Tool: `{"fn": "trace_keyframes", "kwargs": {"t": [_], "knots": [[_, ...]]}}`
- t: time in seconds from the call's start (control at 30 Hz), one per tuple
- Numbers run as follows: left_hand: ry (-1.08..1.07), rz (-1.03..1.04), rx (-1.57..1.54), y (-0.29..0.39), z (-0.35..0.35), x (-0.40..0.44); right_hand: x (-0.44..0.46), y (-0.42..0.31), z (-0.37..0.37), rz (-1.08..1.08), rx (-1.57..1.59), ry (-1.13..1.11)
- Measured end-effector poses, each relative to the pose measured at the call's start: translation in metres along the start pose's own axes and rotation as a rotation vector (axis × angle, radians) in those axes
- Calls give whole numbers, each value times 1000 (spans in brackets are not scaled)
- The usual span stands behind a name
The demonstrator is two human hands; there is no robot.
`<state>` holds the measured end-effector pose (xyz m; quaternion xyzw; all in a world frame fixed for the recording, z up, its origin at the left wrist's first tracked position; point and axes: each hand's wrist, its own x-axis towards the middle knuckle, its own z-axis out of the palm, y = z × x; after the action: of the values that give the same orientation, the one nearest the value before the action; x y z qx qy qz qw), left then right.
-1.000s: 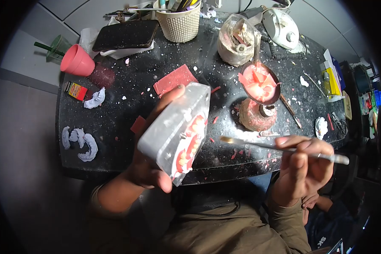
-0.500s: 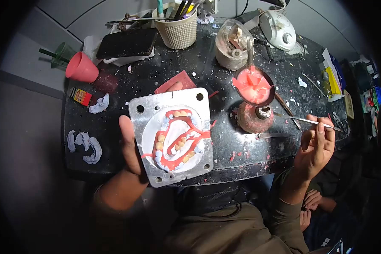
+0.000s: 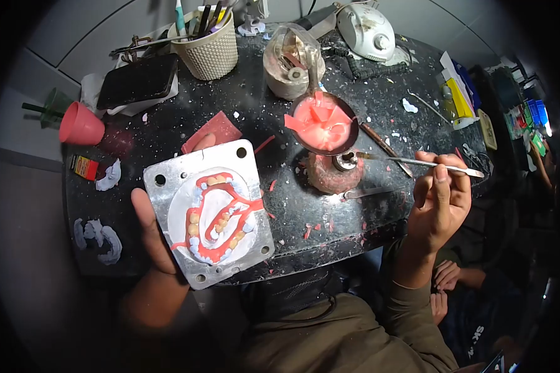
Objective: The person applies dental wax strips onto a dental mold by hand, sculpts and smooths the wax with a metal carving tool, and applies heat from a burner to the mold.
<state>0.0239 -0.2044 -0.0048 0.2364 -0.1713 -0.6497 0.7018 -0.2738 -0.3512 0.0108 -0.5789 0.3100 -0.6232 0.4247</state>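
Observation:
My left hand (image 3: 154, 239) grips a square metal flask half (image 3: 255, 233) from its left side and from behind, its face turned up. White plaster in the flask carries red wax (image 3: 213, 253) and several teeth. My right hand (image 3: 443, 200) pinches a thin metal wax tool (image 3: 417, 162). The tool's tip is at the neck of a round burner (image 3: 334, 177); whether it touches cannot be told. Above the burner, a pan (image 3: 352, 132) holds pink wax (image 3: 320, 124), partly melted, with solid pieces in it.
A pink wax sheet (image 3: 221, 127) lies behind the flask. A knife (image 3: 379, 142) and a metal blade (image 3: 370, 192) lie near the burner. Further back stand a tool basket (image 3: 210, 55), a plastic-wrapped jar (image 3: 286, 68) and a white device (image 3: 364, 31). Another person's hands (image 3: 447, 275) show at lower right.
The flask, first seen edge-on, has been turned so its wax and teeth face up. The tool's tip has moved from beside the flask to the burner. The whole view has shifted.

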Motion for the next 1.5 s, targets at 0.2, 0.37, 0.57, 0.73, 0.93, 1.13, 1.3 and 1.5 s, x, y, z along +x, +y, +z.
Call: {"fn": "trace_keyframes", "kwargs": {"t": [0.2,0.37,0.57,0.73,0.93,1.13,1.3,1.5], "knots": [[2,13,34,0,5,-1,1,-1,1,0,-7,-16],[5,47,98,-3,6,0,3,-3,1,-14,-5,-28],[-40,113,430,1,11,-4,-14,-27,17,-185,-52,-130],[-51,121,471,-3,10,-5,-19,-58,49,-408,-65,-555],[-72,156,477,-4,8,-5,-19,-72,74,-432,-517,-760],[-78,171,484,-4,9,-5,-22,-55,74,-455,-378,-730],[-89,145,488,-2,9,-6,-24,-49,76,-476,-303,-693],[-68,152,491,-2,9,-7,-27,-66,76,-436,-464,-779]]}}
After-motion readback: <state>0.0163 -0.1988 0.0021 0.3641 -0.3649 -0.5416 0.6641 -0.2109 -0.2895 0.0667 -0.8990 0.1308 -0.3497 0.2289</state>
